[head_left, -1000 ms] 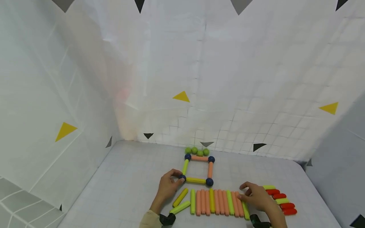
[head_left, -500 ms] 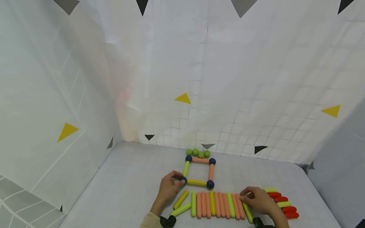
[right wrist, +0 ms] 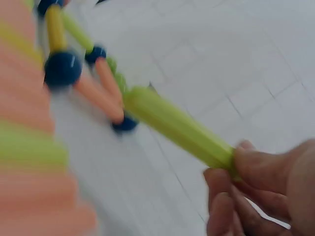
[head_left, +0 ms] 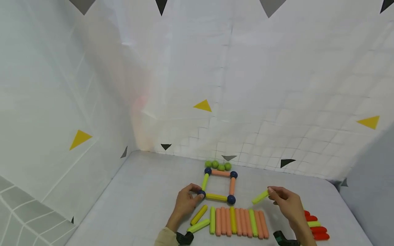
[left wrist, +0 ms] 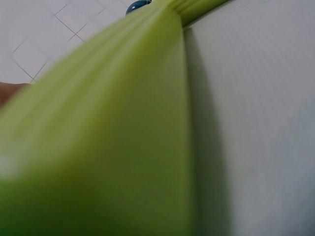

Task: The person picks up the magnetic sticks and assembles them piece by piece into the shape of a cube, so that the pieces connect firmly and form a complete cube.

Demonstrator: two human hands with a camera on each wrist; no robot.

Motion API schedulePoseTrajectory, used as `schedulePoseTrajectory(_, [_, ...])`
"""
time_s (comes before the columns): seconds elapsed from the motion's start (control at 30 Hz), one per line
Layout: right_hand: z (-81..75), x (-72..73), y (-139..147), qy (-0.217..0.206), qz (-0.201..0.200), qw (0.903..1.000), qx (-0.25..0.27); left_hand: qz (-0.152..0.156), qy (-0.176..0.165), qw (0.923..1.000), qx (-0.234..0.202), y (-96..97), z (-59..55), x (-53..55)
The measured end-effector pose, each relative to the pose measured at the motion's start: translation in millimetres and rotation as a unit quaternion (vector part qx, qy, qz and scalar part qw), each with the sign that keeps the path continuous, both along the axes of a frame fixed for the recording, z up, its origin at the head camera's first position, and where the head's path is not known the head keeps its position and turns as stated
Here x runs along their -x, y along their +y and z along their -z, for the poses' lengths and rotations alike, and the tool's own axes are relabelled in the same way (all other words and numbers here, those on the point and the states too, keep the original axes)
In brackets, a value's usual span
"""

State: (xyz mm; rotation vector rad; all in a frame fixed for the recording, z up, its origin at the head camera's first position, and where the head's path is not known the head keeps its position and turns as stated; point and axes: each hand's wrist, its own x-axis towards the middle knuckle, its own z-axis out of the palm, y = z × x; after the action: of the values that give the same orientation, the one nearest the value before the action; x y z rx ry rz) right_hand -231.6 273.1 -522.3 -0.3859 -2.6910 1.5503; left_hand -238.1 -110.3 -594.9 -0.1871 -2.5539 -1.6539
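Note:
A square frame of rods and dark blue balls lies on the table. Its near side is a yellow rod, its left a lime rod, its right and far sides salmon rods. My left hand pinches the near-left blue ball between thumb and fingers. With thumb and fingertips at one end, my right hand holds a lime green rod up, its free end pointing toward the frame. The near-right blue ball is closest to that rod.
A row of salmon rods, with some lime and yellow ones, lies in front of the frame. Several green balls sit behind it. Red rods lie at the right, partly behind my right wrist. Two loose rods lie by my left wrist.
My right hand has picked the lime rod from the right end of the row and lifted it up and away. My left hand stays on the same ball.

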Motion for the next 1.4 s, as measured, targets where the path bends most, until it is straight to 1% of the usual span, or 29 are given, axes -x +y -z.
schedulePoseTrajectory(0.07, [0.2, 6.2, -8.4, 0.009, 0.023, 0.9985, 0.05, 0.001, 0.0, 1.0, -0.001, 1.3, 0.4, 0.5])
schedulePoseTrajectory(0.17, [0.6, 18.3, -24.1, 0.018, 0.043, 0.992, 0.117, 0.003, 0.003, 1.0, -0.002, 2.8, 0.8, 1.5])
schedulePoseTrajectory(0.23, [-0.1, 26.4, -36.1, 0.023, 0.042, 0.9892, 0.139, 0.004, 0.003, 1.0, -0.003, 3.5, 1.1, 2.1])
schedulePoseTrajectory(0.3, [-1.2, 34.8, -48.9, 0.026, 0.035, 0.9888, 0.143, 0.005, 0.003, 1.0, -0.004, 4.1, 1.0, 2.3])
schedulePoseTrajectory(0.47, [-0.6, 51.8, -81.0, 0.018, 0.018, 0.9922, 0.122, 0.006, -0.001, 0.9999, -0.009, 4.6, 0.0, 2.0])
schedulePoseTrajectory(0.6, [5.9, 58.1, -101.3, 0.029, -0.009, 0.9959, 0.085, 0.004, -0.006, 0.9999, -0.011, 4.4, 0.3, 2.6])
schedulePoseTrajectory(0.77, [13.7, 59.0, -121.6, 0.064, -0.038, 0.9967, 0.031, 0.002, -0.005, 1.0, -0.009, 3.7, 1.1, 2.3])
schedulePoseTrajectory(0.93, [16.8, 57.4, -139.6, 0.084, -0.064, 0.9942, 0.019, 0.001, -0.003, 1.0, -0.004, 2.0, 0.4, 2.0])
schedulePoseTrajectory(1.03, [17.2, 55.6, -149.1, 0.097, -0.08, 0.992, -0.005, 0.002, -0.003, 1.0, -0.004, 1.3, 0.9, 2.7])
schedulePoseTrajectory(1.1, [18.1, 54.7, -154.8, 0.104, -0.086, 0.9905, -0.025, 0.001, -0.001, 1.0, -0.003, 1.2, 2.4, 3.0])
schedulePoseTrajectory(1.23, [22.1, 54.3, -162.9, 0.116, -0.084, 0.988, -0.058, -0.001, 0.005, 1.0, 0.003, 0.7, 5.4, 2.4])
schedulePoseTrajectory(1.4, [25.5, 56.6, -167.9, 0.119, -0.083, 0.9838, -0.106, 0.0, 0.012, 0.9999, 0.004, -1.8, 4.6, 1.7])
